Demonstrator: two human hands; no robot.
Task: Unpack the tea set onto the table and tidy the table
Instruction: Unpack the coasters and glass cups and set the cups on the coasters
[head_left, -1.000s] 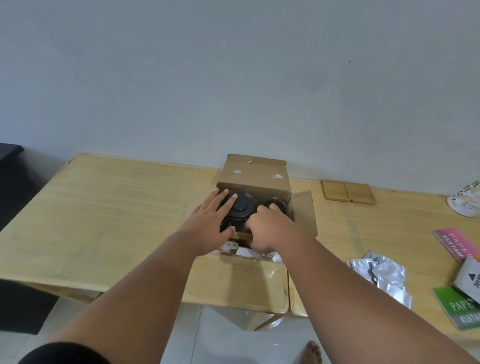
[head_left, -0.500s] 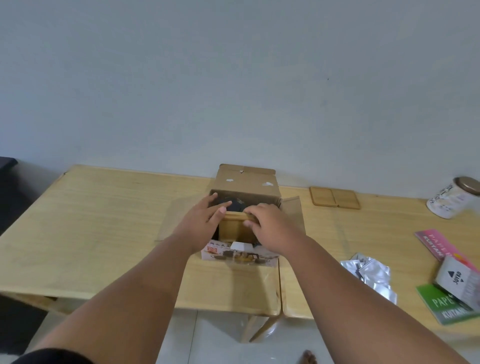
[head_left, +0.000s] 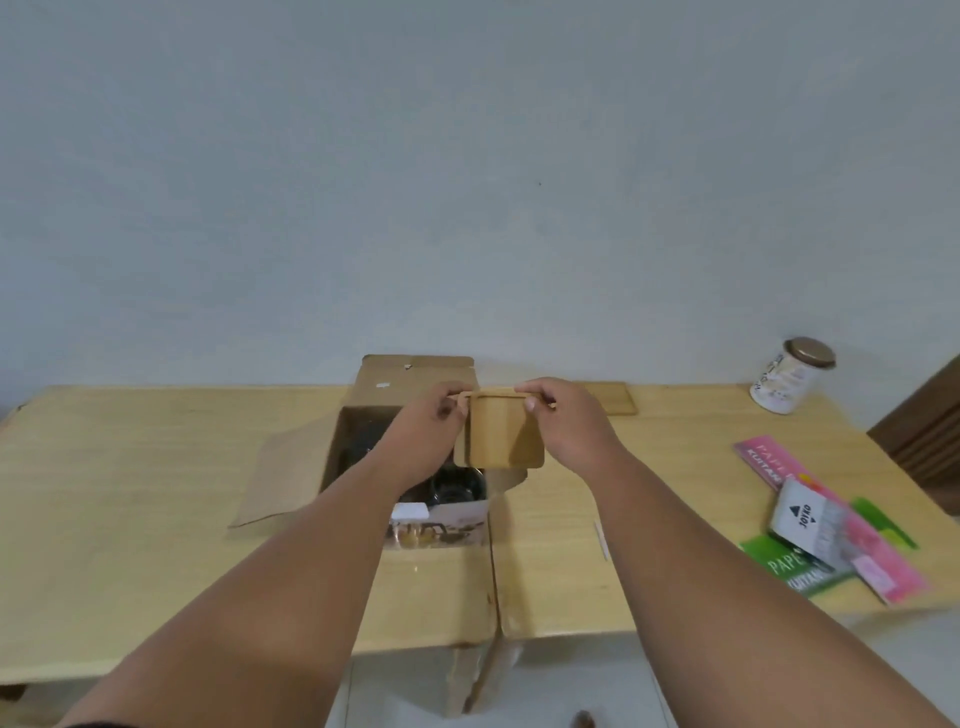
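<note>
An open cardboard box (head_left: 363, 395) stands in the middle of the wooden table (head_left: 130, 493). Dark tea ware (head_left: 457, 486) shows inside it, mostly hidden by my left arm. Above the box's right side I hold a small stack of square wooden coasters (head_left: 506, 436) upright. My left hand (head_left: 431, 431) pinches its top left corner and my right hand (head_left: 563, 426) pinches its top right corner. Two more wooden coasters (head_left: 615, 400) lie flat at the back, partly behind my right hand.
A white tin with a brown lid (head_left: 792, 374) stands at the back right. Pink and green paper packs (head_left: 836, 540) and a grey packet lie at the right edge. A thin stick (head_left: 601, 540) lies right of the box. A dark wooden piece of furniture (head_left: 924, 436) is at far right.
Both hands reached into the box, took hold of the wooden coasters and lifted them out to above the box's right side. The camera tilted up and right.
</note>
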